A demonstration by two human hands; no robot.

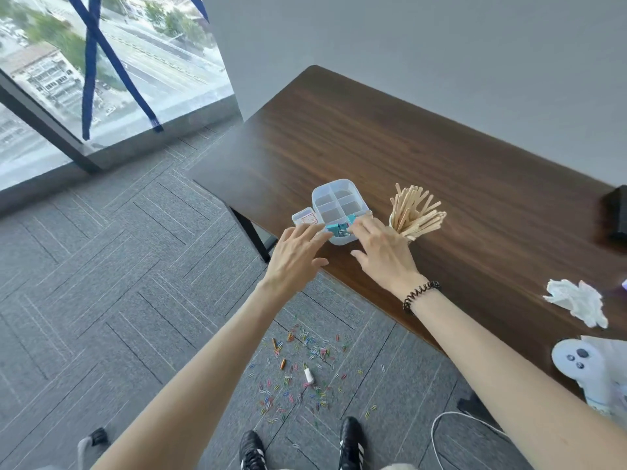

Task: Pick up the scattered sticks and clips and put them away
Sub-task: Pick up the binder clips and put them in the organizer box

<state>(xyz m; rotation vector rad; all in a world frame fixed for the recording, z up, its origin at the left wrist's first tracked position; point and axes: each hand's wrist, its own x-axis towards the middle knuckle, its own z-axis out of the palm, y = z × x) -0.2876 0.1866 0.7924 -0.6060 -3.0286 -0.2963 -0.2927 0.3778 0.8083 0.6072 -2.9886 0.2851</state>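
Beyond the shoes (351, 442), paper clips (305, 347) litter the carpet. Mid-frame on the bench (373, 130), the left hand (295, 256), fingers straight, steadies the box (334, 198). Whether the right hand (386, 256) grips the teal clips (337, 229) is hidden; sticks (415, 212) stand alongside.

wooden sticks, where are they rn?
Head view: the wooden sticks stand bunched on the table, immediately right of the clear compartment box and just beyond the right hand.

I get bright, even daylight from the large glass window (51, 79) at far left; it lays a pale sheen on the left end of the dark brown wooden desk (407, 157). Shadows are soft. Straight lines bow toward the edges, and the small coloured paper clips (298, 368) on the near floor (101, 283) look smeared.
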